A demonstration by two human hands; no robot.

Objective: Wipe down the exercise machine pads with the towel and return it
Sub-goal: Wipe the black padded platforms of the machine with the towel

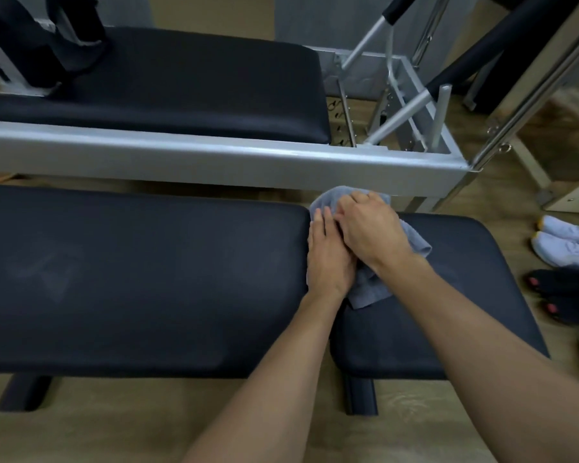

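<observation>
**Both hands on towel at pad gap**

A grey terry-cloth towel (371, 290) lies bunched over the gap btw. the long black padded surface (141, 279) and the short black pad (455, 295). The L hand (328, 259) lies flat on it, fingers straight, pointing to 12 o'clock. The R hand (371, 228), at its 2 o'clock and overlapping it, curls its fingers into the cloth. Towel ends stick out at 12 and 5 o'clock.

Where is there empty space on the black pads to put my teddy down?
The long pad is bare left of the left hand. The short pad is bare near you, below the towel. The far pad is bare at its middle and right. Crowded: the gap between the near pads, where it and the right hand rest on the towel.
</observation>
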